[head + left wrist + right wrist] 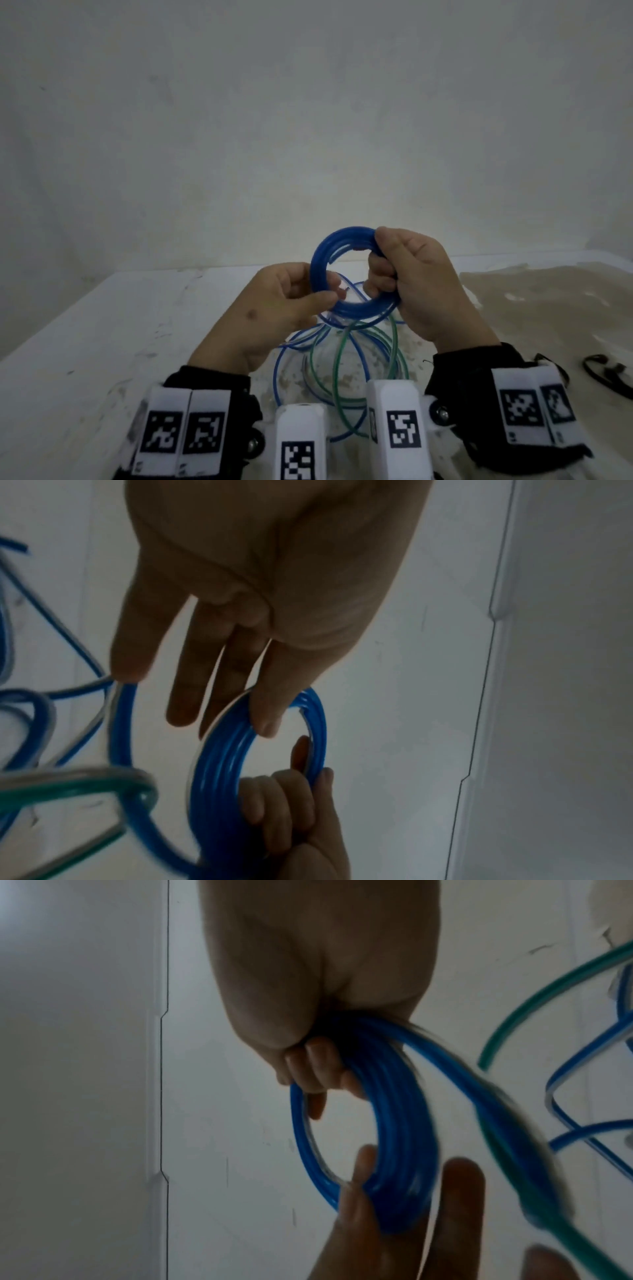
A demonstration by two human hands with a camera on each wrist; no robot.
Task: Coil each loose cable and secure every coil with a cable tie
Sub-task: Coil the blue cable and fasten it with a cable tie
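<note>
Blue plastic cable, wound into a tight round coil (346,274), is held up above the bench between both hands. The right hand (424,287) has its fingers (315,1066) curled through the ring and clamped on the coil's right side, thumb over the top. The left hand (284,301) takes the opposite side more lightly: its fingers (270,712) lie nearly straight along the bundle, and in the head view the thumb and forefinger seem to close on the strands at the lower left, near what looks like a free end.

Winding looks to be in its last turns. A blue tail runs down from the coil into the loose blue and green cables (342,363) lying in wide loops on the white bench (85,342) directly below the hands, so some length may remain to gather; I cannot tell which loops belong to this cable.

Next comes the tie, and that needs one hand free. The right grip would have to hold all the turns alone, or they could spring apart. Dark, thin looped pieces (606,371) lie well off to the right on the bench, perhaps the ties, though they are too small to be sure.
</note>
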